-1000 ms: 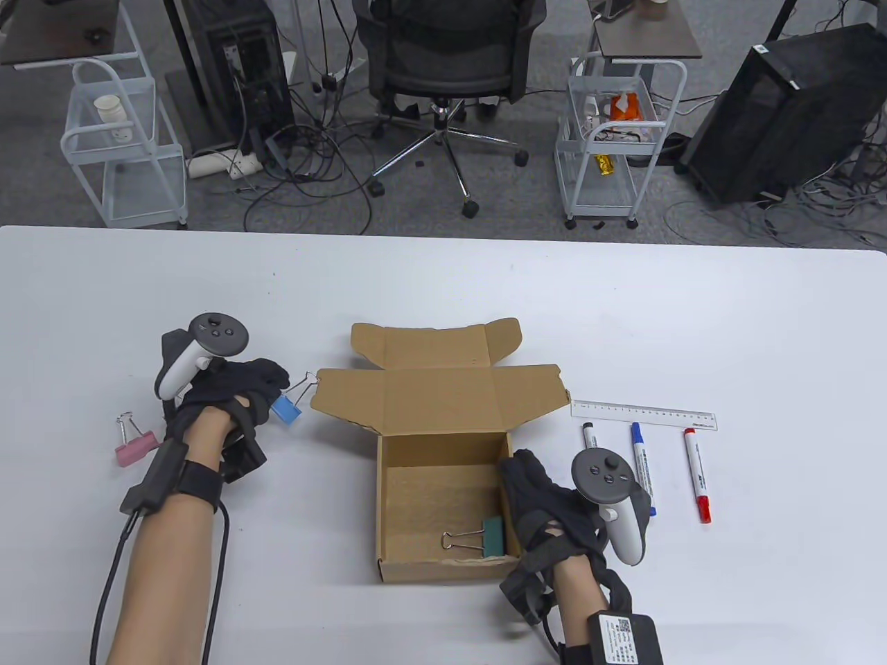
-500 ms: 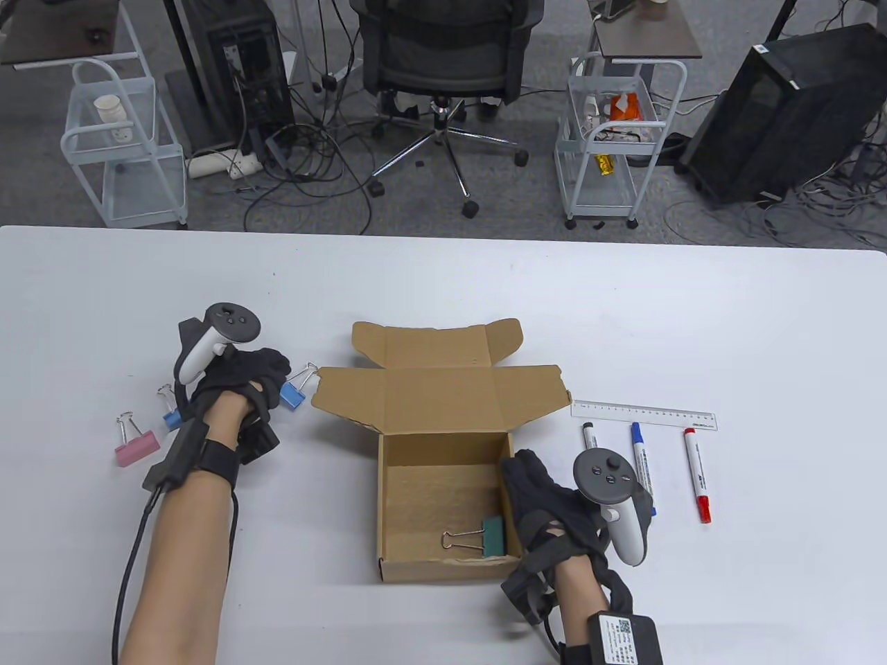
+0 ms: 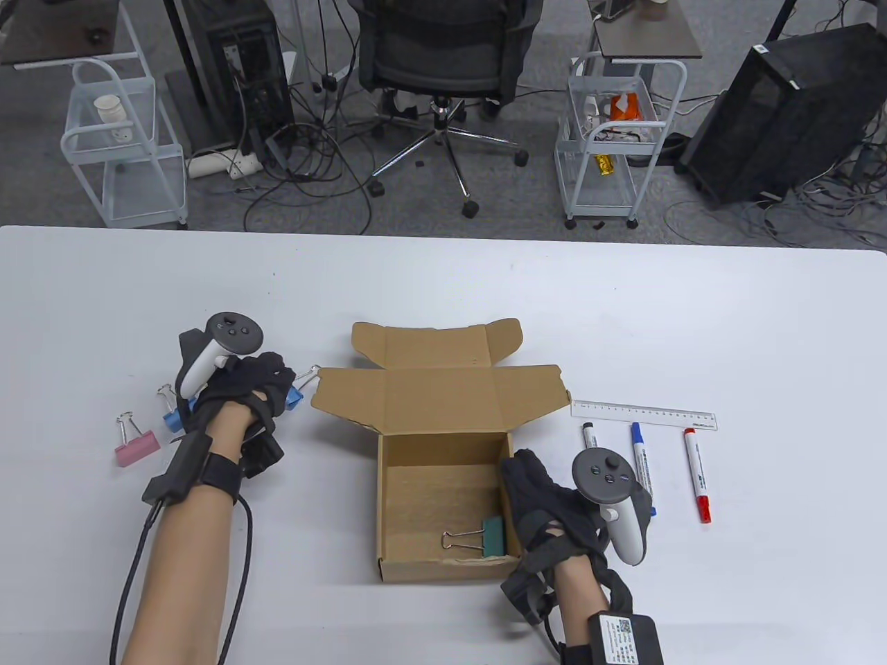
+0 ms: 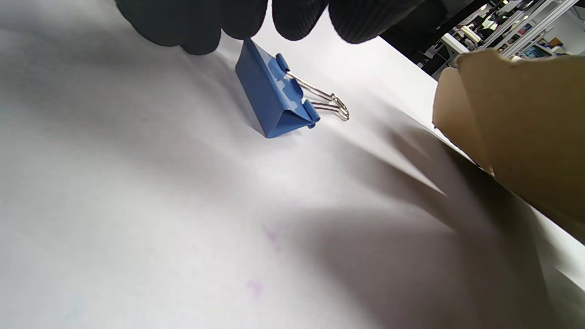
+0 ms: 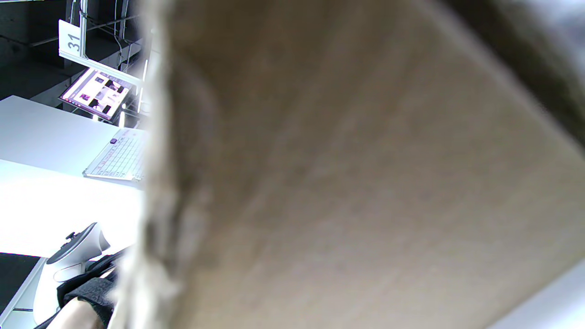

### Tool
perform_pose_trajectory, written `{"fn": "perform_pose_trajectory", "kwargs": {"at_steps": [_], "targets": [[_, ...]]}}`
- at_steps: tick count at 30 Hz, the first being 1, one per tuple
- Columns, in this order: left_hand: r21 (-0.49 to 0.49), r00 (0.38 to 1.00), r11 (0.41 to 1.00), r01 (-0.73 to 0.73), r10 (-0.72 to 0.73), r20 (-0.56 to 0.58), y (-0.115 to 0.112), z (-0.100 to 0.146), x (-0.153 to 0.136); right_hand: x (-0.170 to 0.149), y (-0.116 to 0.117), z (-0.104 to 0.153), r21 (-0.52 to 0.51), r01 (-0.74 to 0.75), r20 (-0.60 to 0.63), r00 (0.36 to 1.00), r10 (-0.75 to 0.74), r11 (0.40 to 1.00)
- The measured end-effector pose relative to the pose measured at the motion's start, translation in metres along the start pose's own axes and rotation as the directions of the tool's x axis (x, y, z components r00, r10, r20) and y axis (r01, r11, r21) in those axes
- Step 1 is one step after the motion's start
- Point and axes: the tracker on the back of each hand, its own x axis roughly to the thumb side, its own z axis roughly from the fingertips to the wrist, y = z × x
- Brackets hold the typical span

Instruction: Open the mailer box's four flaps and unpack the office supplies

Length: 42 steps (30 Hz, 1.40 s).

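Observation:
The brown mailer box (image 3: 443, 415) stands open at the table's middle, flaps spread back. A green binder clip (image 3: 485, 535) lies inside at the front right. My left hand (image 3: 253, 388) is left of the box. Its fingertips (image 4: 297, 18) hang over a blue binder clip (image 4: 276, 98) that rests on the table and touch its top edge; they do not grip it. This clip peeks out beside the fingers in the table view (image 3: 296, 397). My right hand (image 3: 547, 506) holds the box's right wall, fingers over its rim. The right wrist view shows only blurred cardboard (image 5: 365, 183).
A second blue clip (image 3: 173, 415) and a pink clip (image 3: 136, 445) lie left of my left hand. A clear ruler (image 3: 644, 415) and three markers, black (image 3: 591, 436), blue (image 3: 642, 464) and red (image 3: 696, 474), lie right of the box.
My left hand carried the blue clip down and set it on the table beside the box's left flap, then shifted over it. A second blue clip came into view. My right hand stayed still.

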Motion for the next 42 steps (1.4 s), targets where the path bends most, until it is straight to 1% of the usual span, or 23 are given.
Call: {"fn": "perform_pose_trajectory", "kwargs": {"at_steps": [3, 9, 16, 21, 26, 29, 33, 42], "targets": [[0.004, 0.999, 1.000, -0.014, 0.014, 0.029, 0.002, 0.009, 0.003, 0.000, 0.000, 0.000, 0.003, -0.002, 0.001, 1.000, 0.002, 1.000], [0.024, 0.996, 0.999, 0.023, -0.024, 0.086, 0.010, 0.033, 0.012, 0.001, 0.001, -0.001, 0.005, -0.004, 0.001, 1.000, 0.004, 1.000], [0.076, 0.991, 0.994, 0.078, -0.086, 0.106, 0.017, 0.063, 0.019, 0.001, 0.001, -0.001, 0.003, -0.003, 0.001, 1.000, 0.003, 1.000], [0.096, 0.978, 0.982, 0.161, -0.172, 0.116, 0.018, 0.083, 0.024, 0.001, 0.000, -0.001, 0.000, -0.015, 0.004, 1.000, 0.015, 1.000], [0.123, 0.970, 0.974, 0.192, -0.207, 0.126, 0.018, 0.100, 0.027, 0.001, 0.001, -0.001, 0.005, -0.006, 0.001, 1.000, 0.006, 1.000], [0.133, 0.970, 0.974, 0.186, -0.203, 0.135, 0.017, 0.110, 0.029, 0.001, 0.001, -0.001, 0.005, -0.002, 0.000, 1.000, 0.002, 1.000], [0.156, 0.956, 0.964, 0.213, -0.239, 0.168, 0.013, 0.123, 0.037, 0.001, 0.001, -0.001, 0.005, 0.001, 0.000, 1.000, -0.001, 1.000], [0.203, 0.893, 0.933, 0.299, -0.348, 0.284, -0.008, 0.154, 0.071, 0.001, 0.001, -0.001, 0.017, 0.006, 0.003, 1.000, -0.006, 1.000]]}}
